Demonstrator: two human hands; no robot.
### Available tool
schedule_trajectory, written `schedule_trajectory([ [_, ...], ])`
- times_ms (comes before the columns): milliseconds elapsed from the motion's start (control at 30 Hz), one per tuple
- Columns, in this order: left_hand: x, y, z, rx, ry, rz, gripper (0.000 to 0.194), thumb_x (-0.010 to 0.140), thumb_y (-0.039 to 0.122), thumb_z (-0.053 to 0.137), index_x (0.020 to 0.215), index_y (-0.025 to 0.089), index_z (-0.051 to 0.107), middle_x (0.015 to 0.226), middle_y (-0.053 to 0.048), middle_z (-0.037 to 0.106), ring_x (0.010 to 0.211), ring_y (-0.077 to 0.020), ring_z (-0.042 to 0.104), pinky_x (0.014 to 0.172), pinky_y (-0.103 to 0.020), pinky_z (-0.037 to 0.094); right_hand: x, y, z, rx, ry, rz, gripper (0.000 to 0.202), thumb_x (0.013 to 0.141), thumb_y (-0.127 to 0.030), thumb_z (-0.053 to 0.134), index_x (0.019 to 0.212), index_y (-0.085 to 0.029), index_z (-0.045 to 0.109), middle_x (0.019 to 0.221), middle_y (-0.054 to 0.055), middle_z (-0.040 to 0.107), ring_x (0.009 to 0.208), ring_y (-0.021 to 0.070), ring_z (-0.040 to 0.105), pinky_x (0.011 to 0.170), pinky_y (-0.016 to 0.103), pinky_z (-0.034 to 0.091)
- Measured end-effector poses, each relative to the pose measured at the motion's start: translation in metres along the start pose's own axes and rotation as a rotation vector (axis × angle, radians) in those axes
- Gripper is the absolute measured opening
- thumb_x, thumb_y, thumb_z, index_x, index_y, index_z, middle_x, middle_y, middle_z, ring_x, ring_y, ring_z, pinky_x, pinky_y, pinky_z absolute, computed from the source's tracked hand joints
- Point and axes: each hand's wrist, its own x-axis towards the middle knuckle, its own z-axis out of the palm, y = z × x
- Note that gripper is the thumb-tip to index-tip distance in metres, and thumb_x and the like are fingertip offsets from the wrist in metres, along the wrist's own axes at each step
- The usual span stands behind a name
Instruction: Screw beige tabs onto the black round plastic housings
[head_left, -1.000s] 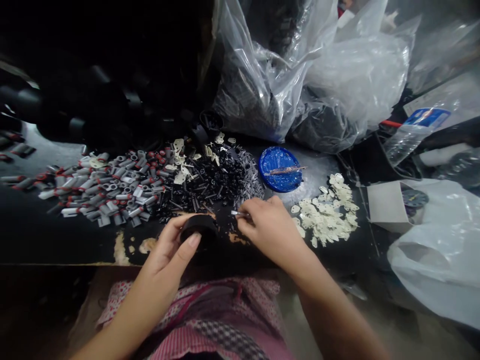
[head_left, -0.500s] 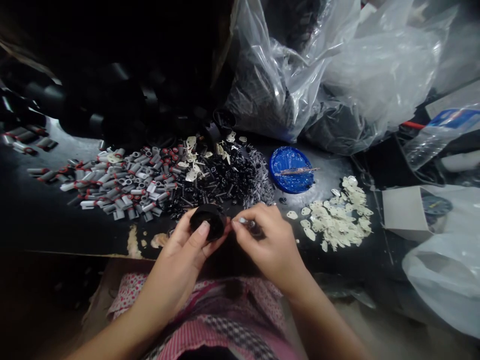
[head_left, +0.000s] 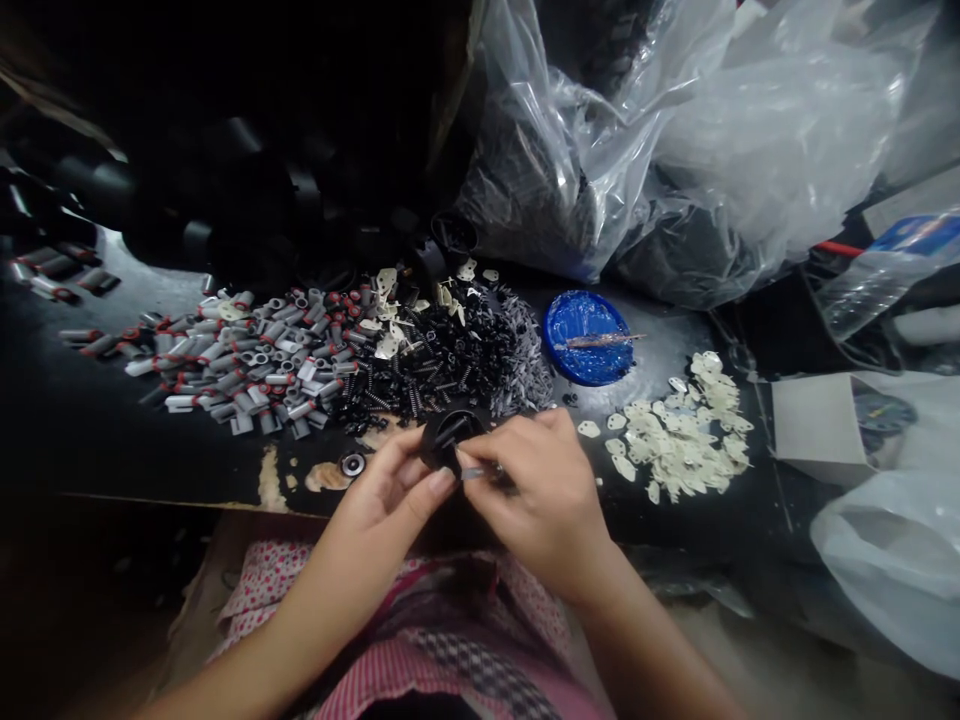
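My left hand (head_left: 401, 495) is closed around a round black plastic housing (head_left: 445, 432), whose hollow side faces up toward me. Right beside it, my right hand (head_left: 536, 490) pinches a small grey piece (head_left: 474, 473) between thumb and forefinger, against the housing's right edge. Something dark sits deeper in the right fingers, too hidden to name. Just left of my left hand a small ring-shaped part (head_left: 352, 464) lies on the table. Beyond the hands are piles of black springs and small black parts (head_left: 420, 375), with slim grey pieces (head_left: 521, 350) at their right.
Grey tubes with red rings (head_left: 255, 350) are heaped on the left. A blue lid (head_left: 589, 350) with paste and a stick lies right of centre. Cream plates (head_left: 682, 430) are piled farther right, near a white box (head_left: 817, 425). Plastic bags (head_left: 555, 170) stand behind.
The housing has tilted and shifted right toward my right hand. My right fingers have brought the grey piece up to it. The ring-shaped part is now uncovered.
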Motion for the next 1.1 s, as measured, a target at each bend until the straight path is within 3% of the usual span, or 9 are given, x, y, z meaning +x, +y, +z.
schedule_trajectory([
  [233,0.004,0.006,-0.011,0.287,-0.100,-0.023,0.023,0.079,0.029,0.071,0.102,0.028,0.066,0.113,0.002,0.070,0.110,-0.0177,0.063,0.096,-0.024,0.048,-0.001,-0.002,0.000,-0.019,-0.064,0.041,0.013,0.085,-0.012,0.055,0.075,-0.015,0.062,0.070,0.000,0.063,0.064,0.0128,0.054,0.071,0.033,0.031],
  [367,0.005,0.002,-0.018,0.298,-0.068,-0.054,0.032,0.078,0.035,0.072,0.108,0.029,0.064,0.122,0.000,0.068,0.113,-0.0218,0.062,0.099,-0.028,0.048,-0.006,-0.001,-0.013,0.018,-0.130,0.115,0.013,0.090,-0.018,0.055,0.086,-0.018,0.067,0.077,-0.001,0.069,0.070,0.0133,0.058,0.072,0.032,0.031],
  [467,0.005,-0.001,-0.016,0.224,0.026,-0.127,0.040,0.076,0.040,0.072,0.113,0.029,0.061,0.123,0.000,0.068,0.114,-0.0243,0.062,0.099,-0.031,0.049,-0.018,0.018,-0.036,-0.085,-0.100,0.250,0.017,0.093,-0.022,0.051,0.097,-0.021,0.068,0.085,-0.001,0.071,0.078,0.0150,0.061,0.076,0.032,0.033],
  [567,0.003,0.000,-0.008,0.143,0.113,-0.151,0.041,0.078,0.041,0.070,0.115,0.028,0.059,0.120,-0.001,0.070,0.112,-0.0252,0.064,0.101,-0.035,0.048,-0.031,0.052,-0.054,-0.405,-0.017,0.487,0.018,0.091,-0.022,0.051,0.095,-0.018,0.067,0.093,0.006,0.072,0.084,0.0215,0.063,0.078,0.036,0.034],
  [667,0.003,0.003,-0.001,0.070,0.117,-0.126,0.035,0.080,0.039,0.068,0.111,0.026,0.061,0.117,-0.001,0.072,0.108,-0.0247,0.066,0.101,-0.036,0.047,-0.038,0.082,-0.057,-0.508,-0.023,0.523,0.016,0.089,-0.028,0.054,0.089,-0.019,0.066,0.088,0.007,0.071,0.078,0.0229,0.062,0.077,0.038,0.034],
  [767,0.001,0.003,0.000,-0.018,0.163,-0.142,0.041,0.080,0.036,0.069,0.117,0.025,0.059,0.112,-0.004,0.074,0.107,-0.0257,0.066,0.104,-0.038,0.045,-0.038,0.092,-0.051,-0.467,-0.001,0.500,0.014,0.088,-0.028,0.055,0.081,-0.019,0.064,0.082,0.006,0.070,0.073,0.0214,0.061,0.077,0.038,0.036],
  [867,-0.005,0.000,-0.001,-0.087,0.218,-0.166,0.051,0.079,0.034,0.070,0.127,0.026,0.053,0.112,-0.005,0.074,0.107,-0.0266,0.067,0.105,-0.043,0.043,-0.034,0.078,-0.045,-0.396,0.025,0.492,0.011,0.085,-0.026,0.057,0.079,-0.018,0.061,0.079,0.005,0.069,0.070,0.0194,0.060,0.074,0.036,0.038],
  [1000,-0.011,-0.002,0.005,-0.119,0.073,-0.115,0.038,0.081,0.034,0.069,0.117,0.024,0.063,0.122,-0.006,0.069,0.116,-0.0272,0.061,0.103,-0.040,0.045,-0.024,0.038,-0.031,-0.052,-0.044,0.418,0.006,0.082,-0.023,0.060,0.077,-0.021,0.060,0.074,0.000,0.066,0.069,0.0166,0.057,0.068,0.030,0.039],
  [1100,-0.009,0.003,0.011,-0.181,-0.010,-0.155,0.024,0.086,0.031,0.063,0.109,0.025,0.067,0.114,-0.004,0.072,0.109,-0.0233,0.065,0.100,-0.037,0.048,-0.015,0.014,-0.019,0.165,-0.117,0.358,0.008,0.078,-0.015,0.061,0.073,-0.021,0.057,0.070,-0.004,0.064,0.066,0.0132,0.055,0.067,0.027,0.039],
])
